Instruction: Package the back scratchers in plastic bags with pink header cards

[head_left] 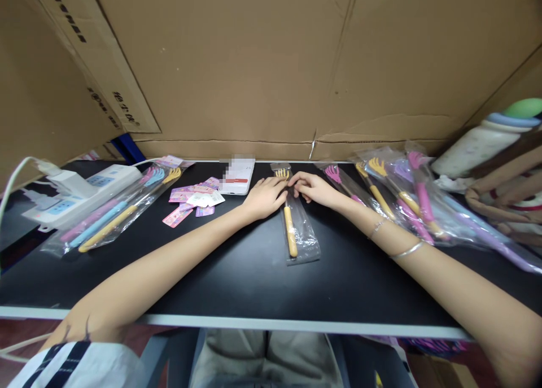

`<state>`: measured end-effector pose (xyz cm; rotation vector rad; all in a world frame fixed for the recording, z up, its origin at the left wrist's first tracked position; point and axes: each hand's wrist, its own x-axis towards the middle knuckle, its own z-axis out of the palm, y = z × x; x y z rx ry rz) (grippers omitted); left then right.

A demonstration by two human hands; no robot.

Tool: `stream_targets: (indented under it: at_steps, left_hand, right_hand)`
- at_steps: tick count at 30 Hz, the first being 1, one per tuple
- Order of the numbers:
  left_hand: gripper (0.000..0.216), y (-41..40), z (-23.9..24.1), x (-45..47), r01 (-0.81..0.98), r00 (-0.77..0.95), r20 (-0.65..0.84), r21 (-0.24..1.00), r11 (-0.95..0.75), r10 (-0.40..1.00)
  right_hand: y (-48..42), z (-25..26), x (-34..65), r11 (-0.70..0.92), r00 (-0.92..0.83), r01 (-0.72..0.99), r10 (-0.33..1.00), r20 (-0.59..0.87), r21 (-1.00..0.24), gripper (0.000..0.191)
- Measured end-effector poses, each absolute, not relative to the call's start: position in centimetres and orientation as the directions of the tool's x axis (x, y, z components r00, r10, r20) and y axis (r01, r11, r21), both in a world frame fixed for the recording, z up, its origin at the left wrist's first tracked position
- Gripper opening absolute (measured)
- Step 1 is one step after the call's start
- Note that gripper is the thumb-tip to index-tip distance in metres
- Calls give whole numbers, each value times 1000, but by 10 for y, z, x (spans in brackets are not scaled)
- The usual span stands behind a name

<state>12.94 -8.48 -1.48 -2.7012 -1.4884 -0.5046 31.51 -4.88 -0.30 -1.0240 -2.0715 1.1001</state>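
Sheathing a yellow scratcher [290,232], the bag [305,242] touches left hand [265,197] and right hand [315,189].

— How are the arms set?
— Both are stretched forward, bare, and drawn together toward the far end of the bagged yellow scratcher [291,232].
— And the hands?
— The left hand [265,197] is laid palm down just left of that end and the right hand [315,189] just right of it. Fingers are loosely curled, with the tips touching it. Whether it is pinched cannot be told.
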Motion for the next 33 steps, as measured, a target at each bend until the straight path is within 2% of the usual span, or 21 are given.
stream_targets:
  at_steps: [4, 6, 9, 12, 20, 26, 33]
  left_hand:
    - [42, -85, -14, 130, 826, 490, 282, 151, -542, 825]
    - [41, -86, -14, 130, 828, 485, 286, 153, -539, 826]
    - [40, -87, -12, 130, 827, 485, 302, 148, -543, 821]
    - [38, -88, -11, 130, 811, 496, 325, 158, -563, 805]
    - [33, -90, -8, 130, 774, 524, 365, 173, -609, 770]
    - [34, -91, -8, 130, 837, 420, 403, 173, -518, 813]
    - [36, -92, -12, 130, 875, 349, 406, 181, -449, 844]
  right_hand:
    - [-53, -2, 313, 389, -517, 407, 844, 143, -827, 21]
    - [-55, -2, 313, 420, -459, 482, 868, 186, -769, 21]
    - [-58, -4, 314, 487, -382, 653, 873, 303, -580, 19]
    - [-57, -6, 316, 491, -365, 763, 864, 347, -420, 19]
    - [-49, -14, 321, 570, -445, 788, 788, 427, -231, 26]
    - [-48, -16, 323, 554, -464, 811, 805, 370, -187, 38]
    - [-52, -14, 321, 538, -462, 826, 819, 340, -172, 40]
